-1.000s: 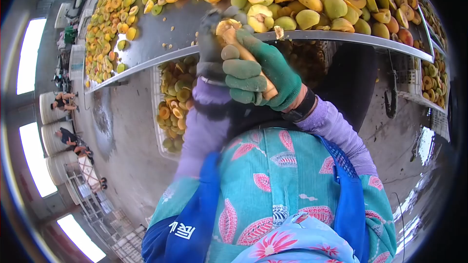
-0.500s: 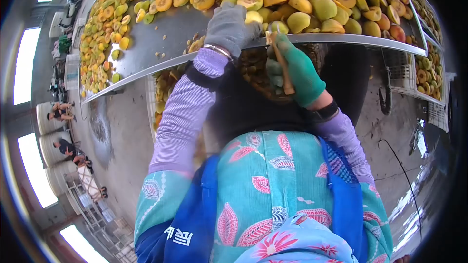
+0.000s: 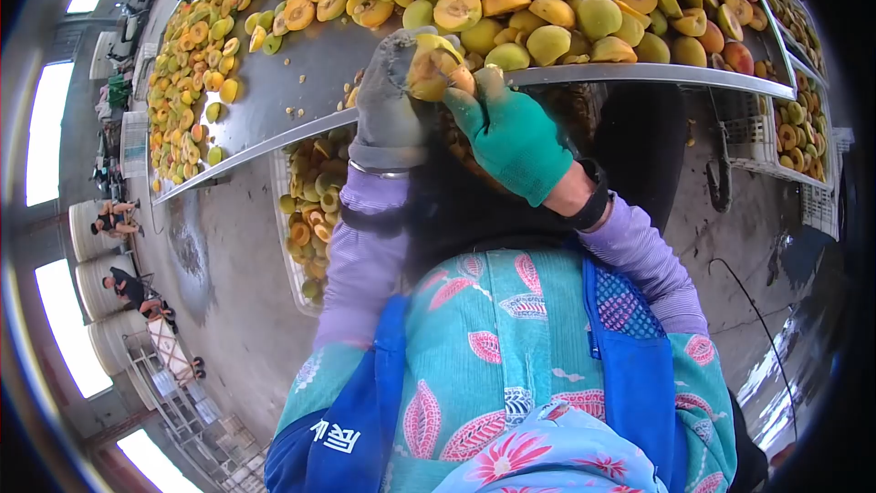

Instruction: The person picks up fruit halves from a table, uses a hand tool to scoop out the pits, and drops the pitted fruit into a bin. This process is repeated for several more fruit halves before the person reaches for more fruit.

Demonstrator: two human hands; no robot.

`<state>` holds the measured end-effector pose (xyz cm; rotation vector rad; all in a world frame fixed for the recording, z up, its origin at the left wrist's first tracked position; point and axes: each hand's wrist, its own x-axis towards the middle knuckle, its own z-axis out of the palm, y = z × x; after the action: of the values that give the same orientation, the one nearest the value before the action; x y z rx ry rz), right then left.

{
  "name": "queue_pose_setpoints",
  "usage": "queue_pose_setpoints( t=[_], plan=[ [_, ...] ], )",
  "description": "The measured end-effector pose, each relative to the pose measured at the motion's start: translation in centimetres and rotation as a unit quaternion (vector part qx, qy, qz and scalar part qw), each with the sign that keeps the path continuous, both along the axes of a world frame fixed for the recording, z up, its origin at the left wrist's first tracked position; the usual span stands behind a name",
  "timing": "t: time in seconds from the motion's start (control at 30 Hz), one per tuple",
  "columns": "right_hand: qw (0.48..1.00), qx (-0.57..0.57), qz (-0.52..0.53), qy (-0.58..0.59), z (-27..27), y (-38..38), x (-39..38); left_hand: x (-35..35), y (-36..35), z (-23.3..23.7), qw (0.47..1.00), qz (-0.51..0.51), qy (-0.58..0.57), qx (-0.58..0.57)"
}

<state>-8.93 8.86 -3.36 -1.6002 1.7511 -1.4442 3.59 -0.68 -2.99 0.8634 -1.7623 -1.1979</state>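
Observation:
My left hand (image 3: 391, 96), in a grey glove, is closed round a yellow-orange halved peach (image 3: 434, 68) above the front edge of the metal table (image 3: 301, 68). On its right, my right hand (image 3: 518, 132), in a green glove, has its fingers bent against the fruit. The wooden-handled tool is hidden in that hand, with only a small light part perhaps showing by the fruit. Whole and halved peaches (image 3: 547, 44) lie heaped just beyond both hands.
Below the table's edge, a crate (image 3: 308, 210) holds halved peaches. More crates of fruit (image 3: 803, 141) stand at the right. Two seated people (image 3: 123, 285) are far off at the left. A thin black cable (image 3: 757, 319) lies on the floor at the right.
My left hand has drawn back from the heap with a peach in it. My right hand has moved left to meet the fruit, and the tool's wooden handle no longer shows.

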Motion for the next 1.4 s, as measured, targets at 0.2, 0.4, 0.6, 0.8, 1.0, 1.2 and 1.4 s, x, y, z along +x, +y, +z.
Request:
queue_pose_setpoints(
  t=[0.2,0.4,0.6,0.8,1.0,1.2,1.4],
  plan=[
    [0.999,0.01,-0.017,0.046,0.9,0.3,0.6,-1.2,1.4,1.4,0.993,0.049,-0.001,-0.112],
    [0.996,0.069,0.044,-0.019,0.4,0.8,1.2,-2.3,2.3,2.2,0.978,0.141,0.119,0.097],
    [0.989,0.065,0.06,-0.115,-0.4,0.7,1.9,-2.0,1.3,1.0,0.979,0.126,0.105,0.123],
    [0.979,-0.136,0.098,0.114,-7.1,-1.2,5.8,2.1,-4.2,-3.7,0.875,0.03,-0.264,-0.405],
    [0.91,0.017,0.045,-0.412,-1.1,-1.7,3.3,-1.7,-6.8,-0.9,0.933,-0.019,-0.23,-0.277],
    [0.797,0.131,0.075,-0.585,2.9,-0.7,0.8,-5.2,-5.8,0.8,0.994,-0.065,-0.091,0.009],
    [0.864,0.157,0.046,-0.476,2.9,-1.1,0.2,-5.9,-7.8,-0.8,0.993,-0.096,-0.047,-0.055]
  ],
)
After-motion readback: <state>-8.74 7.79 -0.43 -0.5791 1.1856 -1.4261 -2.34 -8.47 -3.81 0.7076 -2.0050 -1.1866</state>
